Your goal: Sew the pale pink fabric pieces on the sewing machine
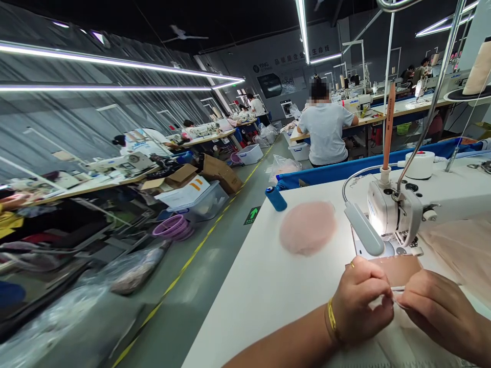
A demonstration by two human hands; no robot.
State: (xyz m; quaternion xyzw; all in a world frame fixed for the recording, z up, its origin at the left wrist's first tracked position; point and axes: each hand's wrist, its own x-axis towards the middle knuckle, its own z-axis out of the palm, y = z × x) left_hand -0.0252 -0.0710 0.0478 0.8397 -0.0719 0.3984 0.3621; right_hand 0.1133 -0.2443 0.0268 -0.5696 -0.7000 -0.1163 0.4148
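the left hand [362, 301], with a thin yellow-gold bracelet [331, 316] at its wrist, and the right hand [439, 306] meet at the near right side of a smooth white worktable [233, 301]. the fingers of both are curled in close, thumbs and fingertips pinching a thin white strip [398, 289] in the narrow gap between the two hands — its full length is hidden by the fingers. below it, a pale cream cloth [401, 340] spreads under the hands toward the near edge. just beyond the knuckles lies a smooth tan-brown piece of material [397, 269], in front of the needle area of a white sewing machine [383, 207]. a slim grey lamp [366, 232] leans at the machine's left, and a reddish-brown pencil [388, 128] stands upright on top. to the right, a sheer beige fabric [458, 240] is spread on the table; to the left, well apart from the hands, lies a flat roundish pink fabric piece [308, 228], with a blue spool of thread [276, 198] just beside its far left edge. farther off — past a bright blue cloth [326, 171] — a person in a white shirt [326, 130] sits at another table, back turned.
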